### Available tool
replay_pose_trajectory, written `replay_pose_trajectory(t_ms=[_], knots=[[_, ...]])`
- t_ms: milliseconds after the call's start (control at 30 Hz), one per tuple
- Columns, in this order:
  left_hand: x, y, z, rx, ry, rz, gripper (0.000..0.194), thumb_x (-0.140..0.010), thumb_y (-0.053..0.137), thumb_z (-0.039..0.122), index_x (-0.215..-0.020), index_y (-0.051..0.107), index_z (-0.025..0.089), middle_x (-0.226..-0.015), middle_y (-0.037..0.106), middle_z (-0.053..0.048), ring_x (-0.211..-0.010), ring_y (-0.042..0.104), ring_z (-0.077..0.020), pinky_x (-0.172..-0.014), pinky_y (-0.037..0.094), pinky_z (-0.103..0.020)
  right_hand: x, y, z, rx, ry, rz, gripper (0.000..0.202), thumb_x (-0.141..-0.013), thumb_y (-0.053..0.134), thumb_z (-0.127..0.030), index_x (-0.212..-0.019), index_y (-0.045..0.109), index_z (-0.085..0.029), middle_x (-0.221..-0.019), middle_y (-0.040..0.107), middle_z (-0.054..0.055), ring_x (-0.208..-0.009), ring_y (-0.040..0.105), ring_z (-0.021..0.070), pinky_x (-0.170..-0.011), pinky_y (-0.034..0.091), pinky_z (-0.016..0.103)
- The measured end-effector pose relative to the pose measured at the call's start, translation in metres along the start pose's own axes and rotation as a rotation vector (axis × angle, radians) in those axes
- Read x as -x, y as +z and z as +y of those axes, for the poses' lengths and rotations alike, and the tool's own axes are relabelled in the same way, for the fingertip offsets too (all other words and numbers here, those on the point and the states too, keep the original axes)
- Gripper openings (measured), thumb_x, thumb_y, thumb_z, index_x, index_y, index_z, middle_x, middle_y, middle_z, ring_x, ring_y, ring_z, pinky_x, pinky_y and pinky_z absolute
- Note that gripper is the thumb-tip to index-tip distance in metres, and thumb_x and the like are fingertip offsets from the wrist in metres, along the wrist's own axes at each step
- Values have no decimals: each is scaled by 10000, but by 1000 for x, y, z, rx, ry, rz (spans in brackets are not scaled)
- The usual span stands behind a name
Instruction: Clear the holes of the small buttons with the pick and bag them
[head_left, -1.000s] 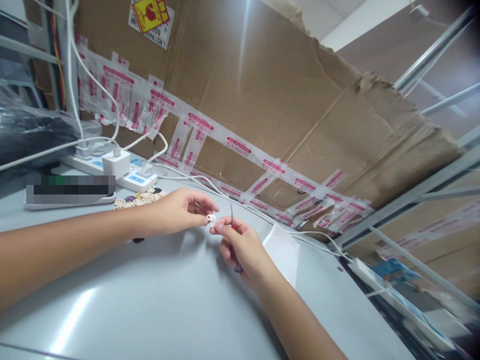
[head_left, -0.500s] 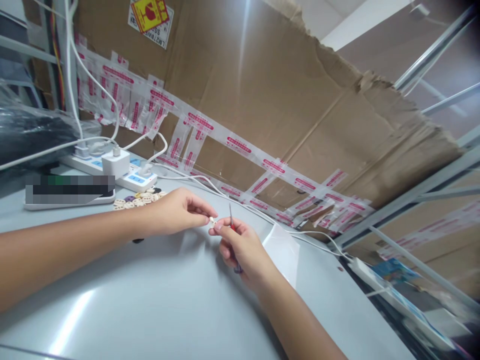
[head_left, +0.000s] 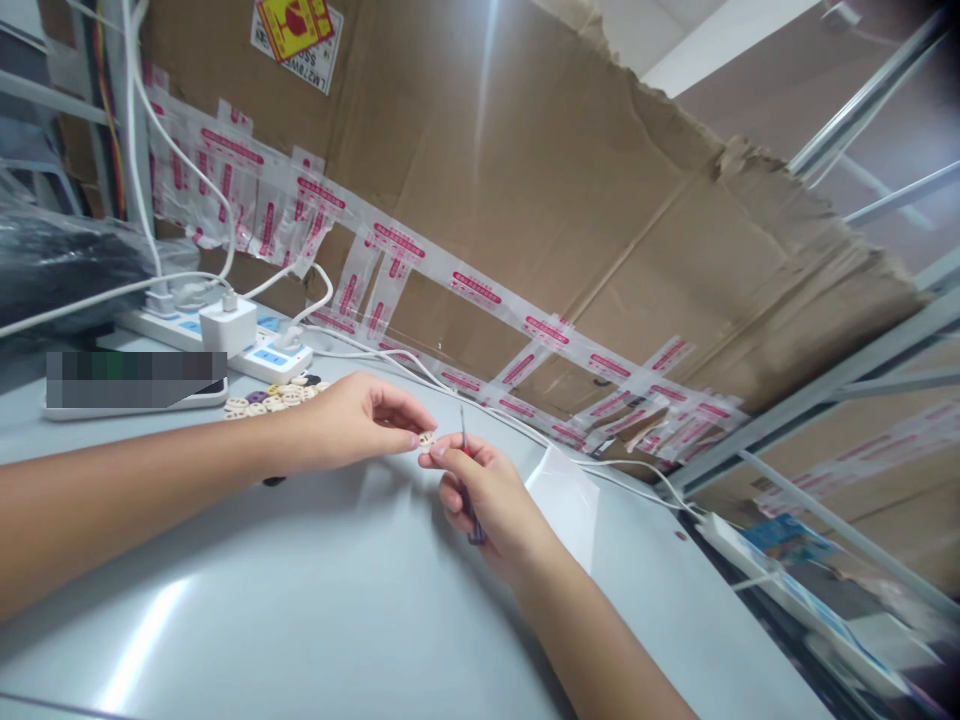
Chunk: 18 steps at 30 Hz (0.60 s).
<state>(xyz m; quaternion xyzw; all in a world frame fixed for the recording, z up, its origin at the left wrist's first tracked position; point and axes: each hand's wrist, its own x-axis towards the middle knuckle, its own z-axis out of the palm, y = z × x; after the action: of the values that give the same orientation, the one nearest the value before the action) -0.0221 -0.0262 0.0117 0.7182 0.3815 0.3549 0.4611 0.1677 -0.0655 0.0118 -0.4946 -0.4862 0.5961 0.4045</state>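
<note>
A small cream-coloured piece with dark openings (head_left: 427,440) is held up over the smooth pale-grey tabletop (head_left: 337,600), between the fingertips of both hands. The left hand (head_left: 367,420) has its thumb against the piece's left side, index finger arched just above, in what looks like a light pinch; the right hand (head_left: 480,480) pinches at its near right edge with thumb and forefinger, while its other fingers curl round a slim tool with a thin metal shaft and a red-and-purple handle (head_left: 475,530), whose shaft points up and away. For steady work, I would let one hand bear the piece firmly by its edges and the other turn it in small moves, with fingertips off the openings. The tool is best gripped low in the palm, its tip turned away from the left fingers, and both hands held low over the tabletop so that a slip would drop the piece only a little way. Much is hard to make out: the piece is tiny and partly covered by fingertips, so its underside and exact shape cannot be told, nor can the tool's tip. The left forearm cuts off part of the heap of mostly cream small pieces (head_left: 281,400) at far left and most of a small black object (head_left: 274,481) nearer by; a flat white-edged device (head_left: 135,410) left of the heap is masked by blur.
</note>
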Motion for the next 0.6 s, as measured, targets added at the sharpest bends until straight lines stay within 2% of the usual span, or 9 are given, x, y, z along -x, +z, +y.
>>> replay_pose_trajectory(t_ms=[100, 200, 333, 400, 500, 600], knots=[[0, 0, 2, -46, -40, 31, 246, -727, 734, 293, -960, 777, 227, -936, 780, -8, -940, 702, -216, -852, 539, -313, 0, 1, 0, 59, 3, 26, 173, -760, 703, -303, -807, 589, -182, -642, 585, -50, -386, 319, 24, -324, 174, 163], [1, 1, 2, -83, 1, 50, 232, -729, 719, 304, -937, 789, 231, -947, 775, -15, -928, 701, -227, -830, 543, -324, 0, 2, 0, 99, -2, 69, 187, -772, 701, -337, -808, 591, -190, -475, 459, -89, -364, 284, 41, -322, 158, 168], [3, 3, 2, -152, 144, 14, 178, -777, 642, 258, -862, 797, 242, -938, 752, -5, -885, 686, -190, -829, 530, -301, 0, 3, 1, 126, -29, 86, 224, -760, 717, -374, -787, 607, -181, -441, 458, -83, -347, 279, 40, -328, 168, 175], [5, 4, 3, -206, 171, 0, 190, -791, 612, 237, -841, 796, 241, -932, 742, -4, -869, 678, -177, -834, 522, -294, -1, 2, 1, 143, -33, 75, 243, -766, 717, -398, -790, 632, -172, -429, 444, -82, -340, 263, 36, -329, 162, 178], [7, 5, 5, -262, 201, 1, 207, -796, 595, 213, -853, 793, 226, -917, 737, -10, -851, 673, -169, -810, 517, -281, -1, -1, 2, 161, -31, 59, 282, -762, 735, -430, -816, 661, -163, -430, 435, -83, -349, 266, 36, -332, 161, 176], [8, 8, 6, -295, 288, 6, 212, -810, 590, 194, -885, 788, 211, -928, 745, -15, -869, 673, -165, -788, 513, -261, -1, -4, 4, 175, -24, 57, 325, -750, 751, -467, -838, 672, -164, -439, 439, -82, -347, 268, 37, -329, 165, 183]])
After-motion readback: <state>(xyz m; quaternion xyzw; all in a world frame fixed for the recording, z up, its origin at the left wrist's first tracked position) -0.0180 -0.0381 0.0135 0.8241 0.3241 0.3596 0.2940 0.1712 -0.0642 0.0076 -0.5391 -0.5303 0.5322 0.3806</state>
